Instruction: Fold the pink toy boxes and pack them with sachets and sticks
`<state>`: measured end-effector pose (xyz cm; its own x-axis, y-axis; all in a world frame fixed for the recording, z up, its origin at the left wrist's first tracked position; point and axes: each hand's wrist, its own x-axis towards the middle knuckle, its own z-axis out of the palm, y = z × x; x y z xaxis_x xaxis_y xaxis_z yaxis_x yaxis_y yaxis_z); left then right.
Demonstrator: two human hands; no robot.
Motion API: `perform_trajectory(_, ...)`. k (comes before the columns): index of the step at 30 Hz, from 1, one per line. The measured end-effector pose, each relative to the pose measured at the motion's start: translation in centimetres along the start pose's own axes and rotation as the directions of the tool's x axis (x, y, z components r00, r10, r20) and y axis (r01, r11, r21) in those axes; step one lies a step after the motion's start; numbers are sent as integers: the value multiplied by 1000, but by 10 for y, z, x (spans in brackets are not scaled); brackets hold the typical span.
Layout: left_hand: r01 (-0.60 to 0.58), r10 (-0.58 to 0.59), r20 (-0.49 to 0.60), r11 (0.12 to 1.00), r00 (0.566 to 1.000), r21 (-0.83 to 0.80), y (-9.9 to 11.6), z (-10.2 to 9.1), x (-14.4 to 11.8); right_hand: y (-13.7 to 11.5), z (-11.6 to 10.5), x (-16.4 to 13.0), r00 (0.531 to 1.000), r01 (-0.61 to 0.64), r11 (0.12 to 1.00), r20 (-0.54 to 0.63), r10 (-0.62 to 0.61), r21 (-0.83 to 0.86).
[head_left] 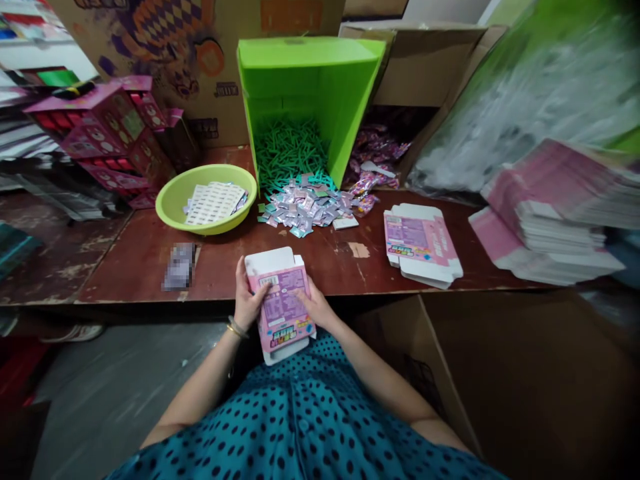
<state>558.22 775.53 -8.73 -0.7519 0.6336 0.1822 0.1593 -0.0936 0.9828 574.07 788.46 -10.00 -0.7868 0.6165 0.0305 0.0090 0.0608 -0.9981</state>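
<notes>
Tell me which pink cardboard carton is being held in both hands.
The small pink cardboard carton at the table's near edge, gripped by the left hand and right hand; the other flat carton lies untouched.

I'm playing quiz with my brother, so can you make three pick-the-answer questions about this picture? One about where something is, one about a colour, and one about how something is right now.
1. Where do the white sheets lie?
A. In the yellow-green bowl
B. On the floor
C. On the person's lap

2. What colour is the tipped box at the back of the table?
A. Blue
B. Bright green
C. Black

3. How is the pink carton right now?
A. Lying alone on the table
B. Held by both hands
C. Stuck inside the bowl

Answers:
1 A: the white sheets rest inside the bowl.
2 B: its walls are bright green, with green sticks spilling out.
3 B: the left hand holds one side and the right hand the other, above the table edge.
</notes>
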Motion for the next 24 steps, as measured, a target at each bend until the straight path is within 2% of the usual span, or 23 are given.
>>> perform_trajectory(1, -43, 40, 56, 998, 998, 50, 0, -4, 4, 6, -1, 1, 995, 47, 998, -87, -50, -31)
perform_trajectory(3, -66, 45, 186, 991, 982, 112, -4, -10, 7, 16, 1, 3, 968, 99, 990, -220, -119, -103)
perform_trajectory(5, -13, -20, 251, 991, 968, 129, -10, -15, 4, 23, 5, 2, 971, 76, 990, -217, -100, -117)
perform_trajectory(8, 176, -194, 173, 978, 966, 115, -16, -20, -11, 29, 4, 2, 999, 3, 995, -40, -7, -97)
perform_trajectory(10, 273, -276, 72, 961, 958, 52, -15, -21, -22, 28, -4, 9, 992, -18, 993, 123, 32, -115)
perform_trajectory(12, 298, -304, -39, 949, 952, -104, -9, -21, -28, 21, -14, 25, 941, -6, 990, 334, 53, -141)
perform_trajectory(14, 343, -384, -73, 884, 921, -318, -4, -22, -29, 11, -19, 49, 893, 60, 984, 449, 22, -168)
perform_trajectory(16, 488, -533, 40, 739, 845, -465, 0, -24, -25, -1, -14, 73, 894, 148, 958, 448, -23, -247)
perform_trajectory(18, 665, -665, 198, 580, 720, -471, 2, -27, -21, -12, -1, 88, 901, 213, 907, 433, -38, -364)
perform_trajectory(19, 720, -709, 234, 526, 665, -454, 3, -28, -20, -16, 6, 90, 891, 238, 888, 453, -38, -394)
perform_trajectory(20, 748, -739, 240, 493, 630, -444, 4, -29, -20, -19, 12, 88, 874, 256, 887, 484, -42, -385)
perform_trajectory(21, 752, -752, 225, 487, 620, -444, 5, -30, -20, -22, 17, 84, 863, 260, 904, 502, -60, -339)
perform_trajectory(24, 693, -709, 172, 557, 684, -457, 12, -29, -24, -26, 18, 63, 897, 168, 978, 432, -98, -126)
